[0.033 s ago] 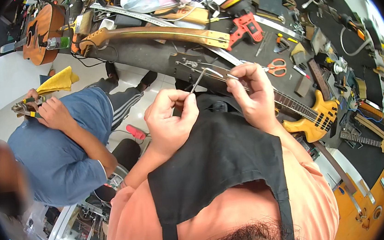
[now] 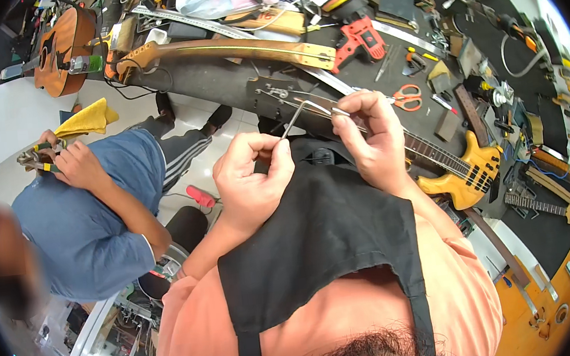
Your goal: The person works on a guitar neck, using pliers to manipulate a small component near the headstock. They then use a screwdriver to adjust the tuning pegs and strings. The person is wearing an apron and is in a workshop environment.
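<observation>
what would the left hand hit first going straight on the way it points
Beyond the bent metal rod it holds, the left hand would probably meet the dark guitar headstock first, though its depth is unclear.

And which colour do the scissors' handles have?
The scissors' handles are orange, clearest in the head view.

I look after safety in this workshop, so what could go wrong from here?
The thin bent rod is pinched in the left hand's fingertips; if it slipped, it might drop or scratch the yellow-bodied guitar, whose neck appears right behind the hands.

The orange-handled scissors lie close beyond the right hand in this view, so a sudden movement could perhaps knock them.
</observation>
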Action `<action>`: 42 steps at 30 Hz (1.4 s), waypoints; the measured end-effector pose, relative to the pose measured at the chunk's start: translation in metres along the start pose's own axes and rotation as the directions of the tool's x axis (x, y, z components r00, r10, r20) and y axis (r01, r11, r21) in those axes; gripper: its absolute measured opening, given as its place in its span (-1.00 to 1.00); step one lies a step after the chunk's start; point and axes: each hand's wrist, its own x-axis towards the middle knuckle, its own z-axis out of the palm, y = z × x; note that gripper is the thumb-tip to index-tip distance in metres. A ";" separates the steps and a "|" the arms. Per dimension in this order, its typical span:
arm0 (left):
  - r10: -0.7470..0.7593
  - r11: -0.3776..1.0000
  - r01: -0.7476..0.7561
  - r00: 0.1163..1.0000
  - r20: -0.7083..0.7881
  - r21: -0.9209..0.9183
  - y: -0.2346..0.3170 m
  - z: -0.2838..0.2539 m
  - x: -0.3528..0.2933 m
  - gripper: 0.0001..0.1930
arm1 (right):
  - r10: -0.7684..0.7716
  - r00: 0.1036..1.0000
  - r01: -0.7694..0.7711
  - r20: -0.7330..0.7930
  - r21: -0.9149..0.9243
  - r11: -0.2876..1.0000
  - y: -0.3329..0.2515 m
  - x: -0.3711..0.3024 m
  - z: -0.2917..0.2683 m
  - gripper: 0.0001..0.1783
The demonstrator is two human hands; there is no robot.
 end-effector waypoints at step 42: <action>0.177 0.966 -0.246 0.859 0.480 0.084 0.055 0.075 -0.050 -0.68 | -0.494 0.869 0.420 0.021 -0.559 0.715 -0.031 -0.096 -0.084 -0.75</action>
